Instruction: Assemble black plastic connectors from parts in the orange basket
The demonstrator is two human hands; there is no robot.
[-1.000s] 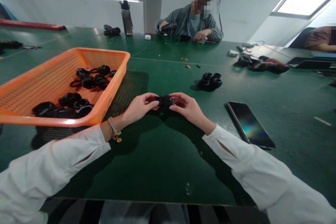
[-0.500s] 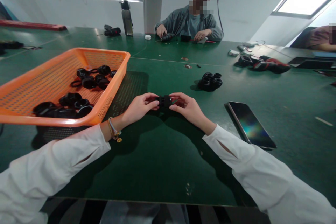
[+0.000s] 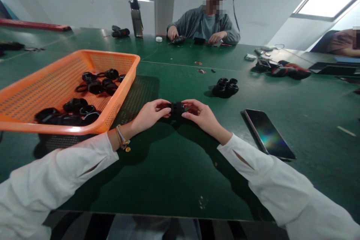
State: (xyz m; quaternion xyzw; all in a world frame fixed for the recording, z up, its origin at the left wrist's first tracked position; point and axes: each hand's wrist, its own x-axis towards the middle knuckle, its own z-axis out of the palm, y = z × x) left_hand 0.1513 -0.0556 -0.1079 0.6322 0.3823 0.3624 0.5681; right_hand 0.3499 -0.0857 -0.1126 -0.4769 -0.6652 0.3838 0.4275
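Between my two hands is a small black ribbed cylindrical part, held sideways just above the green table. My left hand pinches its left end between thumb and fingers. At the other end, my right hand is closed on it the same way, and a bit of green shows by those fingertips. The ends of the part are hidden by my fingers. Beyond my right hand, a cluster of black rounded parts with open tops stands on the table.
An orange perforated basket with several black parts is at the left. A phone lies to the right. Across the green table a person handles dark items. A bottle and red-black objects stand farther back.
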